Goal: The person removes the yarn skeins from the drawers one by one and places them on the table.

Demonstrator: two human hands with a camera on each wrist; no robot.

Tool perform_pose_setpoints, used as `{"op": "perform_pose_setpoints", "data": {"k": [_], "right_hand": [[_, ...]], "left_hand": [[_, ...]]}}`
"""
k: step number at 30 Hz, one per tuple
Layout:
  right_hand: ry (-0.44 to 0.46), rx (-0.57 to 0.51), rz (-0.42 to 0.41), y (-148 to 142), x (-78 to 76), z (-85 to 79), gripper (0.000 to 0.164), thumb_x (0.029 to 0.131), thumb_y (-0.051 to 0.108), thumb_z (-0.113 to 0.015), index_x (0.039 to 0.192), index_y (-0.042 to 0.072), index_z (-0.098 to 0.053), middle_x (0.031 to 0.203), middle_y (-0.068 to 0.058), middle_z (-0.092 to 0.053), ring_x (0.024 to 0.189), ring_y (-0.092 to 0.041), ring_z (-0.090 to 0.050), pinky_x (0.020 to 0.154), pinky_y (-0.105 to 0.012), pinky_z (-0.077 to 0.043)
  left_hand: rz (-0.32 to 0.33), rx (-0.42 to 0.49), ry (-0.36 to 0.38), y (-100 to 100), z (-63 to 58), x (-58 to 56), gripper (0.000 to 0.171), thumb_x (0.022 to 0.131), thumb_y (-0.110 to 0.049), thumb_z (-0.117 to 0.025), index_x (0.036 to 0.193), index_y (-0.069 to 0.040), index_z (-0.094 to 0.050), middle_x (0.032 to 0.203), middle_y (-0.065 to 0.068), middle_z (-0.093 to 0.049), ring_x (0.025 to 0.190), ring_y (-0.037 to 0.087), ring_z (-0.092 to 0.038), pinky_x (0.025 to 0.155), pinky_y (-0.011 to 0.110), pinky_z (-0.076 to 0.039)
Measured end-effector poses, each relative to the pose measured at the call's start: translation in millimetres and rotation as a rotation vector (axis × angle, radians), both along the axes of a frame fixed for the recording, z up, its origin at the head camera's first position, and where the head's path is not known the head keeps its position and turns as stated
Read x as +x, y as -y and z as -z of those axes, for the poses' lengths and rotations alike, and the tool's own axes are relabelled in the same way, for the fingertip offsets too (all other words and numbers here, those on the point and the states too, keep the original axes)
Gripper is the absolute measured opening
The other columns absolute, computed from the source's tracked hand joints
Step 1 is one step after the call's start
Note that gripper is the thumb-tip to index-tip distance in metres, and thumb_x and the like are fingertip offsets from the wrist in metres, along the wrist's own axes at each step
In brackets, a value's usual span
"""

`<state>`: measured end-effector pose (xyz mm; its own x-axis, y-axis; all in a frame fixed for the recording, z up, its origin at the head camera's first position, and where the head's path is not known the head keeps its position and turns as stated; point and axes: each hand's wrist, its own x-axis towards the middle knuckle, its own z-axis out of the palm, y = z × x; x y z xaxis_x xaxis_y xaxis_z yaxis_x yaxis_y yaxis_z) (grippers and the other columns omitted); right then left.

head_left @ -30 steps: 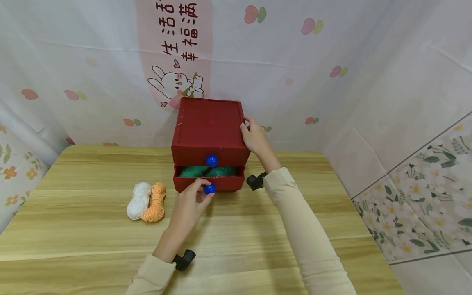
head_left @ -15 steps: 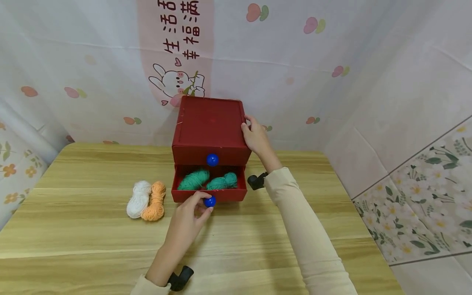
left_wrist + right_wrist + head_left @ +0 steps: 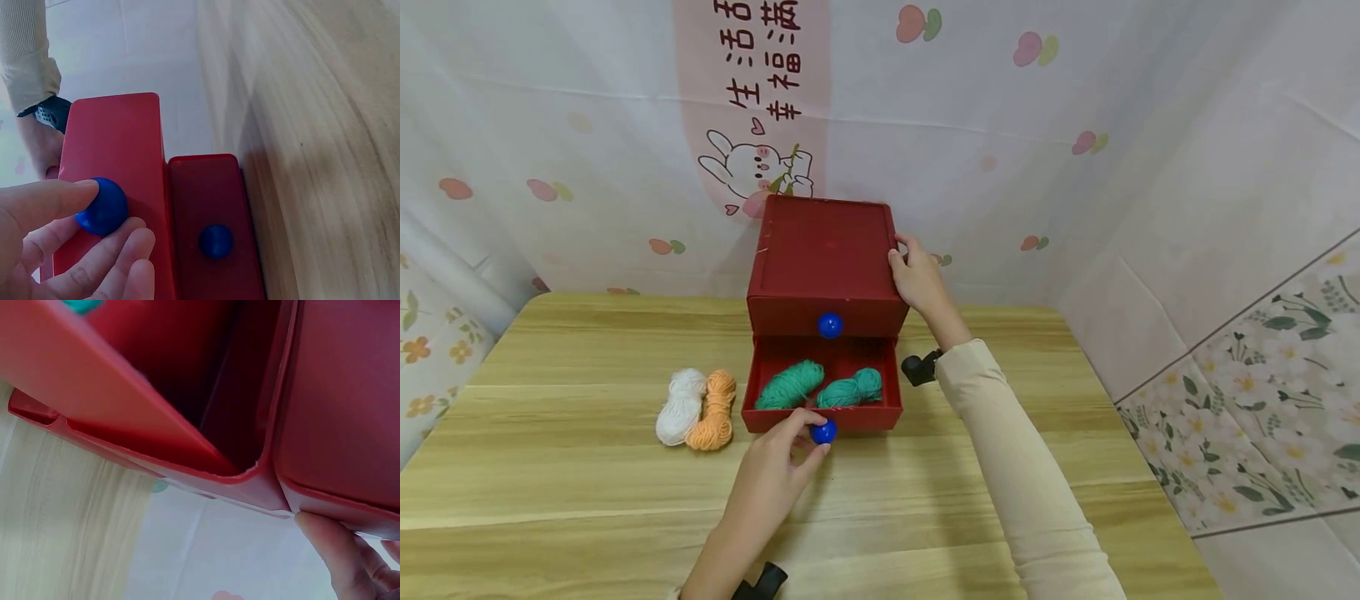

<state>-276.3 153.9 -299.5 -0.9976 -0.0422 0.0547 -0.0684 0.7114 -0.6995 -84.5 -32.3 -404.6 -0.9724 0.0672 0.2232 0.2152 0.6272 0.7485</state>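
In the head view my left hand (image 3: 767, 475) pinches the blue round knob (image 3: 823, 432) of the lower drawer (image 3: 868, 418), which stands pulled out of a red two-drawer chest (image 3: 827, 250). Two skeins of green yarn lie in that drawer, a fuller one (image 3: 790, 386) on the left and a smaller one (image 3: 850, 389) on the right. The upper drawer front (image 3: 782, 317) is closed, with its own blue knob (image 3: 831, 325). My right hand (image 3: 919, 279) rests against the chest's right side, fingertips at the top edge; in the right wrist view one finger (image 3: 337, 550) presses the red side.
On the wooden table (image 3: 587, 500), left of the chest, a white yarn skein (image 3: 682, 407) lies beside an orange one (image 3: 711, 411). A printed cloth (image 3: 970, 167) hangs behind the chest. A flowered panel (image 3: 1285, 417) stands at the right.
My left hand has drawn the lower drawer toward me by its knob, and the green skeins inside have come into full view. My right hand has stayed on the chest's side.
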Motion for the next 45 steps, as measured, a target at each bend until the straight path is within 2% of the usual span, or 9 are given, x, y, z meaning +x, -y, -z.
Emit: {"op": "perform_pose_setpoints", "data": {"k": [4, 11, 18, 20, 24, 28, 37, 40, 45], "right_hand": [[0.001, -0.008, 0.005, -1, -0.2, 0.2, 0.047, 0.101, 0.028, -0.034, 0.146, 0.013, -0.029, 0.121, -0.016, -0.057, 0.108, -0.027, -0.053, 0.090, -0.041, -0.045], [0.006, -0.011, -0.009, -2, 0.8, 0.6, 0.048, 0.101, 0.028, -0.032, 0.146, 0.013, -0.027, 0.123, -0.016, -0.056, 0.107, -0.027, -0.056, 0.091, -0.041, -0.046], [0.001, -0.017, -0.011, -1, 1.5, -0.7, 0.048, 0.101, 0.028, -0.032, 0.146, 0.013, -0.028, 0.124, -0.016, -0.056, 0.106, -0.027, -0.057, 0.090, -0.042, -0.046], [0.004, -0.019, -0.010, -1, 1.5, -0.5, 0.048, 0.101, 0.028, -0.033, 0.146, 0.013, -0.027, 0.124, -0.016, -0.056, 0.106, -0.027, -0.057, 0.090, -0.041, -0.046], [-0.001, -0.016, -0.009, -1, 1.9, -0.4, 0.047, 0.101, 0.028, -0.033, 0.146, 0.013, -0.028, 0.123, -0.016, -0.056, 0.104, -0.027, -0.057, 0.089, -0.041, -0.047], [-0.002, -0.011, -0.008, -1, 2.4, -1.0, 0.048, 0.101, 0.028, -0.033, 0.146, 0.012, -0.028, 0.122, -0.016, -0.056, 0.104, -0.027, -0.057, 0.089, -0.041, -0.047], [0.007, -0.016, -0.007, 0, 2.2, -0.7, 0.048, 0.101, 0.029, -0.033, 0.146, 0.014, -0.028, 0.123, -0.015, -0.056, 0.105, -0.026, -0.057, 0.089, -0.041, -0.047], [0.000, -0.019, -0.008, -1, 2.0, -0.3, 0.047, 0.101, 0.028, -0.033, 0.146, 0.013, -0.029, 0.123, -0.016, -0.056, 0.106, -0.027, -0.057, 0.090, -0.042, -0.046], [-0.004, -0.023, -0.015, 0, 1.7, -0.2, 0.048, 0.101, 0.028, -0.034, 0.146, 0.013, -0.028, 0.122, -0.016, -0.056, 0.105, -0.027, -0.057, 0.089, -0.042, -0.047]], "left_hand": [[-0.003, -0.032, 0.029, 0, -2.5, 5.9, 0.024, 0.078, -0.014, -0.075, 0.097, -0.022, -0.062, 0.083, -0.006, -0.065, 0.075, 0.007, -0.059, 0.059, 0.018, -0.045], [0.005, -0.112, 0.016, 0, -5.8, 12.2, 0.025, 0.077, -0.016, -0.075, 0.097, -0.023, -0.061, 0.084, -0.006, -0.068, 0.076, 0.008, -0.062, 0.058, 0.022, -0.045], [0.005, -0.257, 0.059, 7, -30.1, 14.0, 0.016, 0.083, -0.026, -0.069, 0.099, -0.029, -0.066, 0.078, -0.006, -0.068, 0.057, 0.006, -0.051, 0.044, 0.021, -0.033], [0.017, -0.248, 0.037, 9, -38.6, 13.2, 0.014, 0.083, -0.025, -0.069, 0.097, -0.027, -0.068, 0.075, -0.007, -0.067, 0.056, 0.004, -0.049, 0.044, 0.020, -0.033], [0.046, -0.224, -0.069, 9, -51.3, 6.7, 0.014, 0.082, -0.021, -0.071, 0.095, -0.023, -0.068, 0.079, -0.008, -0.067, 0.070, 0.009, -0.056, 0.053, 0.021, -0.041], [0.063, -0.274, -0.113, 2, -54.9, -7.3, 0.017, 0.081, -0.021, -0.071, 0.098, -0.020, -0.068, 0.084, -0.005, -0.067, 0.075, 0.014, -0.055, 0.058, 0.025, -0.043], [0.113, -0.305, 0.080, -10, -50.1, -45.6, 0.029, 0.081, -0.023, -0.072, 0.107, -0.014, -0.066, 0.095, 0.004, -0.067, 0.066, 0.015, -0.056, 0.049, 0.024, -0.041], [0.148, -0.294, 0.171, -12, -50.2, -56.0, 0.035, 0.080, -0.027, -0.073, 0.111, -0.014, -0.065, 0.100, 0.005, -0.067, 0.072, 0.018, -0.059, 0.053, 0.028, -0.045], [0.244, -0.253, 0.295, -13, -47.3, -67.9, 0.038, 0.080, -0.030, -0.073, 0.111, -0.012, -0.063, 0.107, 0.007, -0.066, 0.090, 0.023, -0.062, 0.072, 0.037, -0.051]]}}
